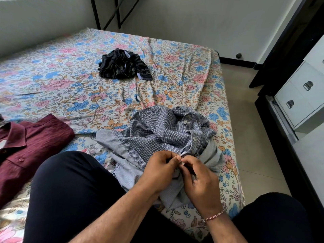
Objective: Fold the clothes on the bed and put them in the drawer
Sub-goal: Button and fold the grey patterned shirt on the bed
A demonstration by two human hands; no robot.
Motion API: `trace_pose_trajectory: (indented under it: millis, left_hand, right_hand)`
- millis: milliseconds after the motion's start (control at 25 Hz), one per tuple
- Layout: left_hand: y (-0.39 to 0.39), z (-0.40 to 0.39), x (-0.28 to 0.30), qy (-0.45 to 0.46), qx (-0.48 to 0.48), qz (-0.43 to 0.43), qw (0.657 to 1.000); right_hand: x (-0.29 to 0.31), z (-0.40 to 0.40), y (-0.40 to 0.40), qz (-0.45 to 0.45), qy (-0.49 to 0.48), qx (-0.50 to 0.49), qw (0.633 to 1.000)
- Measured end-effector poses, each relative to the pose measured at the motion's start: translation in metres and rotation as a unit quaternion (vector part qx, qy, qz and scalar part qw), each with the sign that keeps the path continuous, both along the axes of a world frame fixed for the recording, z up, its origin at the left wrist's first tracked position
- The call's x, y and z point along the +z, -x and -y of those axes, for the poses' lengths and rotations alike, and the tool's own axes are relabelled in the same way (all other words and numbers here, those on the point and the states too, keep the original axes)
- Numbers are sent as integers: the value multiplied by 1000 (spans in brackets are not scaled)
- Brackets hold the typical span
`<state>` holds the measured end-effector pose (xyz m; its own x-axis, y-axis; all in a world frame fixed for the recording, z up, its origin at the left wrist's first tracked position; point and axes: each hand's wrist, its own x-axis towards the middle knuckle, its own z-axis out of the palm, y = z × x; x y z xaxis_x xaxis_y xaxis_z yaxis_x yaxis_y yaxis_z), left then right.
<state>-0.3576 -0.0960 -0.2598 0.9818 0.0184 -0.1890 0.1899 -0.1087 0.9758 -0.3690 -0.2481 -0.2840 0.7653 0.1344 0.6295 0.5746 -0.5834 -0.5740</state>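
Three garments lie on the floral bed [66, 79]: a crumpled blue checked shirt [157, 132] at 5 o'clock in front of the person's knees, a folded maroon shirt [29, 146] at 9 o'clock, and a dark striped garment [122, 64] bunched at 12 o'clock. Both the left hand [158, 171] and right hand [201, 183] pinch the checked shirt's front edge, fingertips meeting. White drawers [301, 97] stand at 3 o'clock, closed.
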Motion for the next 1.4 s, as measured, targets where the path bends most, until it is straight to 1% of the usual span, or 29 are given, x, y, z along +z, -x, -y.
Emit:
trace_pose_trajectory:
  millis: [40, 80, 120, 160, 200, 280, 320, 360, 400, 480, 520, 560, 640, 680, 720, 800, 840, 880, 920, 1000, 1040, 1080, 1160, 1240, 1280, 1320, 1360, 1400]
  left_hand:
    - [2, 3, 1, -5, -8, 4, 1000]
    - [4, 6, 2, 0, -14, 10, 1000]
    - [6, 9, 3, 0, -16, 21, 1000]
    - [7, 11, 3, -15, -13, 39, 999]
    - [7, 11, 4, -49, -8, 63, 997]
    - [7, 8, 5, -113, 11, 112, 987]
    - [6, 5, 8, -133, 15, 129, 983]
    - [6, 2, 10, -159, 8, 142, 977]
    - [6, -1, 13, -198, -10, 163, 967]
    - [5, -11, 22, -302, -76, 223, 924]
    - [1, -18, 30, -345, -123, 253, 895]
    - [-5, -28, 39, -374, -179, 271, 869]
    - [-22, -50, 62, -411, -285, 277, 820]
    - [-32, -62, 75, -434, -319, 279, 795]
    - [-42, -73, 87, -455, -333, 285, 775]
    - [-55, -94, 109, -468, -325, 312, 761]
    - [-58, -102, 118, -462, -315, 329, 761]
    - [-60, -109, 125, -456, -306, 344, 761]
    - [-60, -115, 133, -456, -298, 357, 759]
    - [-60, -123, 150, -474, -272, 395, 738]
    - [-62, -127, 162, -488, -258, 414, 724]
    - [-65, -131, 177, -502, -246, 429, 709]
    - [-73, -138, 214, -515, -221, 461, 688]
    - [-83, -144, 248, -513, -198, 485, 680]
    - [-88, -147, 260, -513, -185, 495, 677]
    - [-92, -149, 272, -513, -166, 506, 673]
    - [-95, -152, 282, -508, -139, 519, 673]
    - [-97, -156, 290, -494, -107, 533, 679]
  right_hand:
    - [-1, 1, -1, -57, -94, 8, 994]
    - [0, 1, 0, -132, -206, 14, 969]
    - [0, 1, 0, -193, -292, 10, 937]
    - [1, 2, 1, -233, -328, 11, 916]
    - [1, 5, 1, -252, -307, 23, 917]
    - [6, 10, 3, -271, -204, 81, 937]
    - [10, 13, 3, -279, -163, 110, 940]
    - [16, 16, 2, -287, -123, 125, 942]
    - [22, 21, 0, -276, -68, 123, 951]
    - [39, 30, -7, -217, 93, 112, 965]
    - [51, 35, -11, -192, 170, 110, 960]
    - [64, 41, -16, -178, 225, 114, 951]
    - [93, 51, -25, -184, 276, 138, 933]
    - [108, 54, -29, -191, 288, 148, 927]
    - [121, 56, -33, -193, 307, 157, 919]
    - [138, 53, -36, -172, 378, 153, 897]
    - [142, 50, -35, -164, 397, 149, 890]
    - [144, 46, -33, -150, 389, 163, 894]
    - [145, 43, -31, -137, 355, 198, 903]
    - [153, 40, -23, -146, 254, 289, 911]
    - [162, 37, -21, -151, 227, 312, 910]
    - [174, 34, -21, -149, 231, 313, 909]
    - [201, 28, -28, -110, 300, 253, 913]
    - [232, 28, -45, -49, 397, 140, 906]
    - [247, 33, -55, -49, 420, 94, 901]
    - [264, 39, -65, -67, 429, 70, 898]
    - [280, 47, -71, -88, 422, 69, 900]
    - [294, 54, -76, -118, 377, 96, 914]
